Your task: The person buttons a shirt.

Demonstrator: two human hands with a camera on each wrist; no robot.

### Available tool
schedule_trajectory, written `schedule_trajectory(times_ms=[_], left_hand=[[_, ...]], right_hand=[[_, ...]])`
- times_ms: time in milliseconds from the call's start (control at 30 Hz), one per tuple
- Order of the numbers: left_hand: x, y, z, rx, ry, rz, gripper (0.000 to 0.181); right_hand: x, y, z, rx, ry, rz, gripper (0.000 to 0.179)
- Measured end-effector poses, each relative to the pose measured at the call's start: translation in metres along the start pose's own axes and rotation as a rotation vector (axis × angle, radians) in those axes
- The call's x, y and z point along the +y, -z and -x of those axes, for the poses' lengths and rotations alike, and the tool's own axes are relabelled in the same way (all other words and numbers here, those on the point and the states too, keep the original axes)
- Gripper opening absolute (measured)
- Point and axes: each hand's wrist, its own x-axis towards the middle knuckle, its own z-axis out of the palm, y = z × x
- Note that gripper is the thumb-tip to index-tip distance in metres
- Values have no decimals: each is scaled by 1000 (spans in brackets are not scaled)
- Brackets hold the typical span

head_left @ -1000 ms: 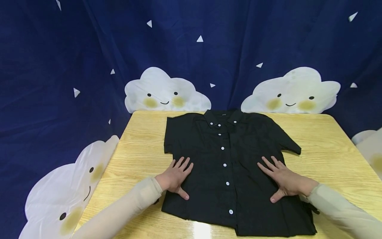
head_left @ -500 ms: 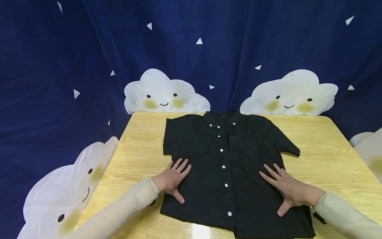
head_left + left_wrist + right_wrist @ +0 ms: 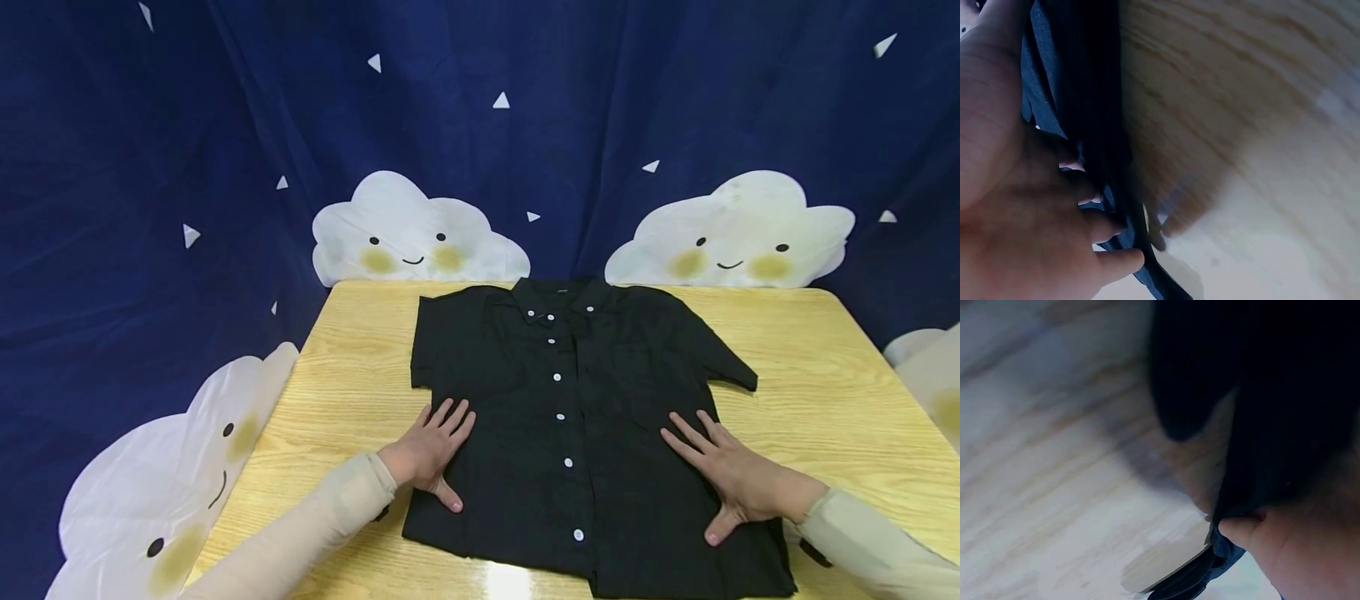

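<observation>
A black short-sleeved button-up shirt [image 3: 517,433] lies front side up, collar toward the far edge, white buttons down its middle. On its left side edge rests my left hand [image 3: 431,450], palm down, fingers and thumb spread. My right hand [image 3: 742,479] lies on the opposite side edge in the same spread way. The left wrist view has the left hand [image 3: 1035,219] beside the dark cloth [image 3: 1079,62]. In the right wrist view the right hand [image 3: 1297,550] touches the shirt [image 3: 1285,425], and most of its fingers are hidden.
The light wooden table [image 3: 345,358] extends past the shirt on both sides. Behind it hangs a dark blue curtain [image 3: 450,50] with white triangles and smiling clouds [image 3: 405,217]. Light glares off the near edge.
My right hand has slid slightly outward and toward me along the shirt's right side. The left hand has shifted a little to the left. The shirt lies almost the same.
</observation>
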Motion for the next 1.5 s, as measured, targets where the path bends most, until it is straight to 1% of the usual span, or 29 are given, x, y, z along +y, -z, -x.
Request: schedule_trajectory(times_ms=[133, 333, 567, 667, 733, 800, 900, 967, 1067, 1167, 1300, 1400, 1500], left_hand=[[0, 1, 2, -12, 7, -12, 135], [1, 0, 4, -26, 14, 2, 136], [2, 0, 3, -54, 24, -5, 134], [1, 3, 2, -71, 23, -1, 130], [0, 7, 2, -79, 15, 29, 123], [-2, 13, 1, -83, 6, 86, 112], [-7, 25, 0, -61, -15, 181, 91], [-10, 32, -2, -20, -35, 220, 77], [-15, 42, -6, 53, -60, 241, 63], [-17, 52, -11, 107, -68, 266, 55], [-16, 63, -21, 139, -73, 300, 48], [-15, 69, -29, 157, -86, 316, 44], [-14, 73, -38, 174, -92, 340, 40]], right_hand=[[1, 0, 1, 10, -2, -4, 135], [-1, 0, 3, 27, 11, 0, 133], [-3, 2, 2, -3, 1, -3, 132], [-5, 4, 2, -24, -6, -17, 132], [-6, 6, 2, -38, -15, -26, 132], [-7, 8, 1, -53, -30, -37, 130], [-9, 13, -1, -59, -39, -20, 126], [-9, 16, -4, -47, -34, 13, 120], [-9, 19, -10, -3, -12, 86, 104], [-8, 23, -16, 41, 4, 149, 87], [-6, 30, -25, 81, 31, 192, 66], [-6, 35, -31, 87, 38, 209, 51], [-8, 41, -37, 82, 21, 226, 41]])
